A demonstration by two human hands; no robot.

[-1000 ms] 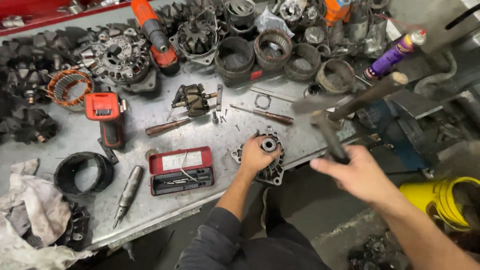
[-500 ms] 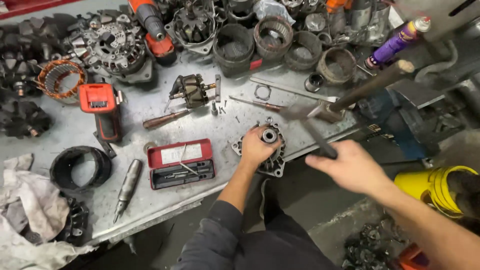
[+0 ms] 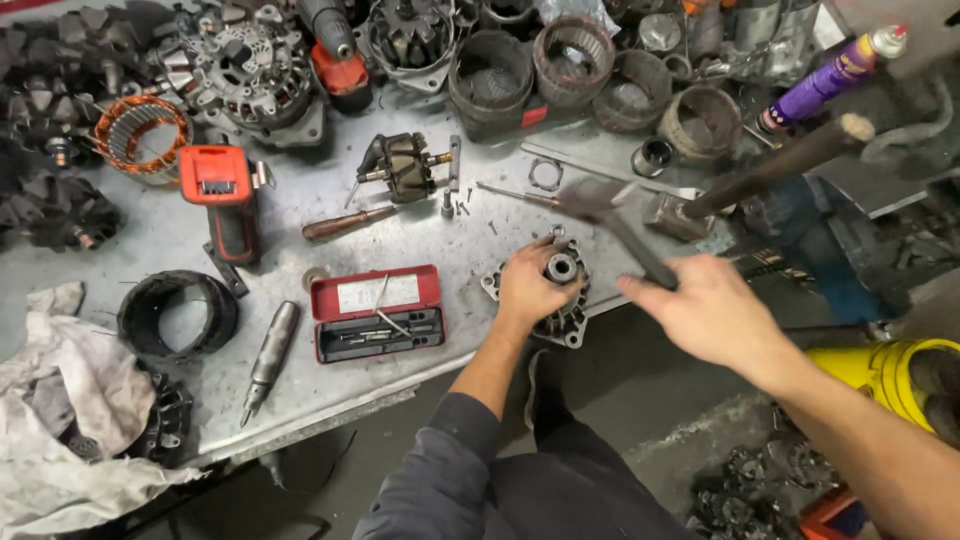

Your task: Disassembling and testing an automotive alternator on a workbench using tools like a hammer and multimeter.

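Note:
My left hand (image 3: 530, 285) presses down on a round metal alternator housing (image 3: 562, 300) that lies at the front edge of the metal workbench (image 3: 300, 390). A bearing hub (image 3: 561, 267) sticks up from the housing beside my fingers. My right hand (image 3: 705, 310) grips the handle of a hammer (image 3: 625, 235). The hammer's blurred head is above the bench, just up and right of the housing.
A red tool case (image 3: 377, 312) lies open left of the housing. A second hammer with a wooden handle (image 3: 780, 165), a rotor (image 3: 400, 165), a screwdriver (image 3: 345, 222), a red power tool (image 3: 225, 200), a purple spray can (image 3: 830, 75) and several stators crowd the bench. Rags (image 3: 60, 420) lie at the left.
My right hand has swung the hammer down and left, so its head is now closer to the housing. My left hand has stayed on the housing.

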